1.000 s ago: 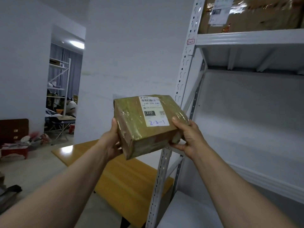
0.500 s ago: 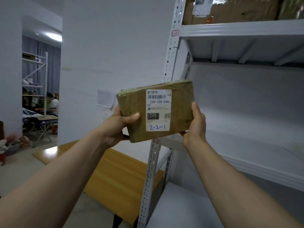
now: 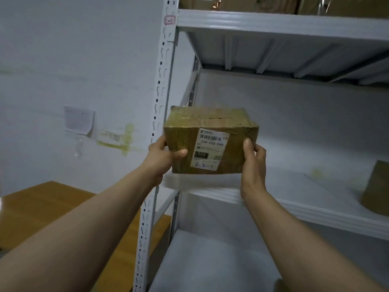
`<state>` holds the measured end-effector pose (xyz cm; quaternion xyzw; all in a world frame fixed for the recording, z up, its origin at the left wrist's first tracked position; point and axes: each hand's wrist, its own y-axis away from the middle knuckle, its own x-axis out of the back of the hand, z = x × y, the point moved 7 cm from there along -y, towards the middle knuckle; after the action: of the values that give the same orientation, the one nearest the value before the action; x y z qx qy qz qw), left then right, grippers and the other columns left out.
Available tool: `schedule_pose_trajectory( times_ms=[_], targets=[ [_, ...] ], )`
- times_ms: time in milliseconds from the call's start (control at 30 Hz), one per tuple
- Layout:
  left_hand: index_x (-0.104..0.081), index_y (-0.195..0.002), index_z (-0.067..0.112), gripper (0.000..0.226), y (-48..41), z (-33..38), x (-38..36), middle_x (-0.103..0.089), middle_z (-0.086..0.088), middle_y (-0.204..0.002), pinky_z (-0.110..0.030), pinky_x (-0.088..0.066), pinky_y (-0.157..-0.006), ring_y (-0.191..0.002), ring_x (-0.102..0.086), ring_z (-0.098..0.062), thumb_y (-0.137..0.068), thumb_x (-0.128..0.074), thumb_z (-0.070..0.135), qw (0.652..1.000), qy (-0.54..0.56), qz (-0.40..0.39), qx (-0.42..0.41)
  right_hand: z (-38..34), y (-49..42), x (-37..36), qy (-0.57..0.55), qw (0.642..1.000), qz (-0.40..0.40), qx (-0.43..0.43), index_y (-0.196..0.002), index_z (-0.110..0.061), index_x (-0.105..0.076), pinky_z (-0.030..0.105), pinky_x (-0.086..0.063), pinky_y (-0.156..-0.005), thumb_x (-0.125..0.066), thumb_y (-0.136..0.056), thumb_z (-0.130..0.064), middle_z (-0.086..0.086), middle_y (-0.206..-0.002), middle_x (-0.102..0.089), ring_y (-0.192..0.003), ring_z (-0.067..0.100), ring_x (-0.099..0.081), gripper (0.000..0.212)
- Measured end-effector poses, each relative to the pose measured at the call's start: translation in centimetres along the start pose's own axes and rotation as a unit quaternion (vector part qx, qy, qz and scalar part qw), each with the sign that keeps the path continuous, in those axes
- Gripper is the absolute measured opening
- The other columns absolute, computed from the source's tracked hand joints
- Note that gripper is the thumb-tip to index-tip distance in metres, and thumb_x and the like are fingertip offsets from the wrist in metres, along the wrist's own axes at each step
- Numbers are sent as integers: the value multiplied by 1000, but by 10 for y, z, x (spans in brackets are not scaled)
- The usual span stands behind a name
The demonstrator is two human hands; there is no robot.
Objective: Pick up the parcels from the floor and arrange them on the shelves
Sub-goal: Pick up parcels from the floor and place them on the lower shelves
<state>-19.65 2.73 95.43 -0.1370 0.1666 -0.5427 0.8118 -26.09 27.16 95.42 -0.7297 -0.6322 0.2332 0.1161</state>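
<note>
White metal rack (image 3: 162, 81) stands vs. a pale wall (image 3: 84, 49). Middle shelf (image 3: 315, 209) is white; a brown box (image 3: 376, 186) sits at its far right end. Top shelf (image 3: 273, 22) carries more taped cartons (image 3: 252, 3), and the lower shelf (image 3: 210, 260) shows below. The wall has a paper note (image 3: 79, 120) w/ yellow tape strips (image 3: 117, 140) beside it. Wooden table (image 3: 42, 211) is bottom left, next to the rack.

Parcel (image 3: 181, 135) is a small brown cardboard box wrapped in glossy clear tape. Its white label (image 3: 210, 148) faces the camera: barcode, "220-220-040", black "220" tag, handwritten "2-2-1". It's held upright at the left end of the middle shelf, just over the front edge; can't tell if the bottom touches. Left hand (image 3: 162, 154) grips the left side, thumb across the front. Right hand (image 3: 252, 163) grips the right side, thumb up on the front face.
</note>
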Motion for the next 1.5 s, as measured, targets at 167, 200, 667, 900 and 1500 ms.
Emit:
schedule_pose_trajectory(
  times_ms=[167,200,667,900,1500],
  targets=[
    [-47,-135,28,52,-49,-24,-38,-58,8,-118,-43,-52,-89,-113,-56,-22,-92,-59,0,999,-30,17,5,42,-41,17,22,998,-44,-41,-120,-39,-45,36,-55,-82,-56,-90,-59,-4,-113,-68,-100,16,-67,37],
    [-38,-142,25,59,-58,-31,-41,-55,7,-123,-45,-54,-89,-114,-54,-23,-93,-58,-1,999,-32,30,18,50,-49,18,21,997,-56,-47,-121,-39,-44,36,-54,-82,-57,-91,-56,-4,-113,-68,-100,16,-67,36],
    [-52,-127,19,52,-114,-135,-65,-42,-13,-131,-49,-41,-109,-120,-48,-34,-78,-69,22,947,-295,57,116,157,-126,-32,282,934,-202,-83,-127,-25,-40,38,-52,-87,-67,-90,-38,-7,-117,-63,-100,20,-63,47],
    [-43,-126,13,47,-113,-140,-68,-43,-11,-126,-44,-45,-96,-117,-47,-31,-82,-60,16,893,-430,121,46,169,-141,-35,305,934,-171,-69,-122,-22,-45,40,-54,-83,-53,-96,-22,1,-106,-61,-91,24,-62,26],
    [-50,-136,11,50,-65,-132,-54,-51,-11,-138,-46,-40,-108,-128,-43,-30,-87,-58,13,911,-408,58,-20,135,-91,-35,389,913,-106,67,-113,-29,-55,34,-48,-74,-44,-98,-28,7,-109,-64,-87,24,-56,19]
  ],
)
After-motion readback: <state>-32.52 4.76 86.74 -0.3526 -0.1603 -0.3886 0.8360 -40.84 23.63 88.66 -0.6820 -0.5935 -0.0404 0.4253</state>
